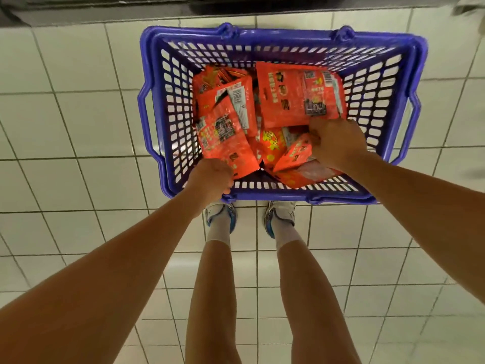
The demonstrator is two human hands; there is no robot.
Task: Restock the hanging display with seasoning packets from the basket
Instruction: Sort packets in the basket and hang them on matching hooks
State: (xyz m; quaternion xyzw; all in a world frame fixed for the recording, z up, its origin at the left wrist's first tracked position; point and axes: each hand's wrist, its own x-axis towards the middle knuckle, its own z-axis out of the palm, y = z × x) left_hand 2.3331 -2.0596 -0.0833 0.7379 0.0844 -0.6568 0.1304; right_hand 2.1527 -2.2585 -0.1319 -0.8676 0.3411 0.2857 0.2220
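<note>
Floor of pale square tiles [78, 122], a purple basket [283, 35] on it just ahead of two shoes.
Orange seasoning packets [296, 93] fill the basket; the left hand [211, 179] pinches one packet's near edge, the right hand [338, 143] curls around a raised stack.

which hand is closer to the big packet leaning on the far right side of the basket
Right. The right hand touches the bottom edge of that big packet; the left hand is at the basket's near-left corner, holding another packet.
</note>
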